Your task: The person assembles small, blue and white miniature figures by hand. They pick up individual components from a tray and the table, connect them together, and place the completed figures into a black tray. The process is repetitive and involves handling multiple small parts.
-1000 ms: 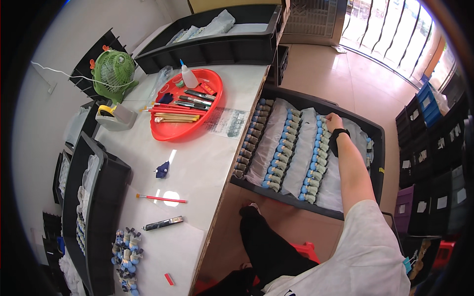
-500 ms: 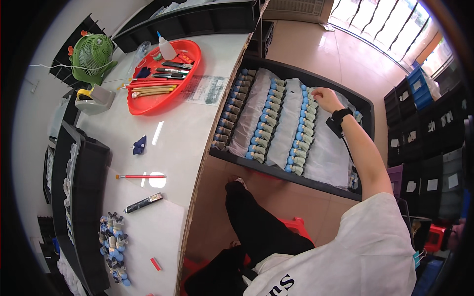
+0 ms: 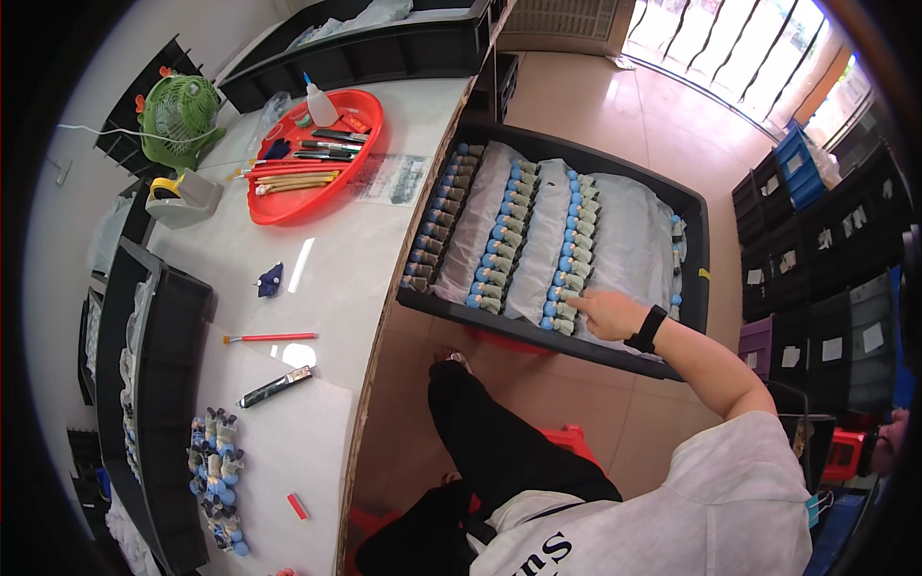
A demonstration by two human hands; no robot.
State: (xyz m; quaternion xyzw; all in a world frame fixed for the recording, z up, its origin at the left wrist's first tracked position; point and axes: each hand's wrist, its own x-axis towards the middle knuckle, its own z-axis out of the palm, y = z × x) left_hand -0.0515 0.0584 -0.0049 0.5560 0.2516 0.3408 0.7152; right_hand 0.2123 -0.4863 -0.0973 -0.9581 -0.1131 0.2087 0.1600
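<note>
Right hand: you are reaching your right hand (image 3: 605,312) into the near end of the black tray (image 3: 693,221), the fingers curled together with the index finger pointing out and touching the lowest figurines.
Wrist: you are wearing a black band (image 3: 646,329) just behind that hand.
Left hand: it is not showing anywhere in the view.
Figurines: the small blue-capped figurines (image 3: 572,252) are lying in rows on white sheets (image 3: 624,240) inside the tray; your fingertip is resting at the near end of the third row.
Tray: it is sitting beside the white table (image 3: 336,278), against its right edge.
Table: a red dish (image 3: 312,158) of brushes and tools is lying at the far side, a glue bottle (image 3: 320,101) in it, a green fan (image 3: 178,110) just to its left.
Near side: a red-handled brush (image 3: 269,337) and a dark pen (image 3: 274,386) are lying apart, with a cluster of painted figurines (image 3: 216,475) near the edge bin.
</note>
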